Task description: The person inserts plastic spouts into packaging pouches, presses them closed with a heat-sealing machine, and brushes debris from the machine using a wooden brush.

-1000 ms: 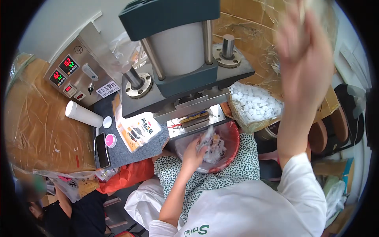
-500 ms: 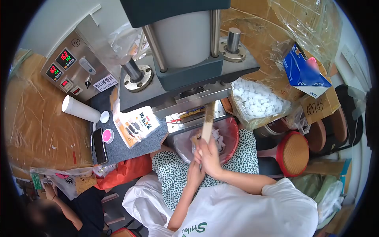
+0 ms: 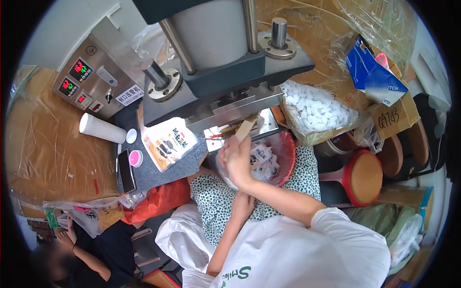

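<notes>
My right hand (image 3: 237, 156) is closed round the pale wooden handle of a brush (image 3: 245, 129). The brush's bristle end reaches under the metal jaw (image 3: 240, 109) of the press, over the lit plate with wires. My left hand (image 3: 242, 206) rests low on the patterned cloth over my lap, beneath my right forearm; its fingers are partly hidden. Between the press and my lap sits a red basin (image 3: 292, 161) with a clear liner. Small printed white packets (image 3: 261, 163) lie in it.
A control box (image 3: 91, 79) stands at left. A printed pouch (image 3: 168, 141), phone (image 3: 126, 170), pink-topped jar (image 3: 136, 158) and white bottle (image 3: 102, 128) lie on the grey mat. White pieces (image 3: 319, 108) fill a bag-lined box at right. Another person (image 3: 91, 259) sits lower left.
My right hand has moved up and slightly left with the brush, toward the press. My left hand has parted from it and stays lower. The view has shifted slightly.
</notes>
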A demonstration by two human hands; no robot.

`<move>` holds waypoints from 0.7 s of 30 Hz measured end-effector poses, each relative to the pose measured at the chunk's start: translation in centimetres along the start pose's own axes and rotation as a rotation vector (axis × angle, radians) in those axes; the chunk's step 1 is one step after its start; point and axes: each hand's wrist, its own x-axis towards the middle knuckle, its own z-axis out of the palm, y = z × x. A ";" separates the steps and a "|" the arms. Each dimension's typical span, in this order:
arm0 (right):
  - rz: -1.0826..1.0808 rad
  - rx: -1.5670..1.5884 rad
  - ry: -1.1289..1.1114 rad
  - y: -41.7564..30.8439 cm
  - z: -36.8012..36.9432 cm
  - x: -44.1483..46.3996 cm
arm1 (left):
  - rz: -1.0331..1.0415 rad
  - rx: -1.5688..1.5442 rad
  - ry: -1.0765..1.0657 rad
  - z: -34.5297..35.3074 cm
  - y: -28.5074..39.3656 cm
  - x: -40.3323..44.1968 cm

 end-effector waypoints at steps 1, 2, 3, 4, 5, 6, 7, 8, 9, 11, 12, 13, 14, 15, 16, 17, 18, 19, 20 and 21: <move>0.071 -0.001 -0.028 -1.3 0.9 -1.4 | 0.056 0.035 0.064 0.1 0.1 -0.1; 0.139 -0.011 -0.057 -2.8 1.6 -3.8 | 0.098 -0.066 0.184 0.8 -0.1 0.0; 0.216 -0.024 -0.077 -3.7 1.8 -5.4 | 0.132 -0.172 0.293 1.7 -0.5 -0.4; 0.220 0.020 -0.063 -3.6 1.9 -5.5 | 0.144 -0.210 0.263 1.7 -0.3 -0.3; 0.167 0.029 -0.033 -3.3 1.5 -3.9 | 0.116 -0.146 0.191 1.6 -0.1 0.0; 0.123 0.039 0.000 -2.5 0.9 -1.3 | 0.079 -0.083 0.115 0.3 1.8 0.0; 0.080 0.054 0.032 -2.7 1.0 -0.3 | 0.040 -0.014 0.039 -0.5 2.7 -0.4; 0.190 -0.007 -0.050 -3.3 0.9 -0.9 | 0.011 -0.003 -0.005 -0.3 1.9 -0.2; 0.308 0.029 -0.086 -3.9 0.9 -2.5 | 0.151 -0.055 0.079 0.6 0.8 0.1; 0.356 0.071 -0.229 -5.6 -0.4 -5.4 | 0.158 -0.132 0.117 0.6 1.3 0.6; 0.467 0.096 -0.211 -7.6 -1.0 -5.7 | 0.158 -0.175 0.134 0.6 1.7 0.7; 0.583 0.121 -0.191 -10.0 -1.7 -5.9 | 0.154 -0.219 0.151 0.6 1.9 0.5; 0.697 0.144 -0.176 -11.8 -3.1 -5.4 | 0.150 -0.263 0.174 0.7 2.0 0.5; 0.746 0.201 -0.303 -12.2 -6.0 -3.7 | 0.257 -0.011 0.030 1.3 -1.2 1.1; 0.777 0.151 -0.334 -14.1 -7.1 -2.4 | 0.195 -0.028 0.064 0.3 0.7 0.8; 0.814 0.092 -0.408 -15.2 -8.7 -0.7 | 0.135 -0.045 0.100 -0.8 2.7 0.6; 0.860 0.213 -0.474 -15.3 -10.7 1.4 | 0.133 -0.036 0.107 -0.8 2.6 0.6; 0.903 0.176 -0.489 -16.0 -11.0 2.8 | 0.133 -0.026 0.116 -0.6 2.5 0.7; 0.917 0.174 -0.518 -15.5 -10.8 4.0 | 0.133 -0.013 0.122 -0.6 2.4 0.7; 0.926 0.175 -0.545 -14.2 -10.6 4.9 | 0.126 -0.006 0.104 -0.6 2.8 0.9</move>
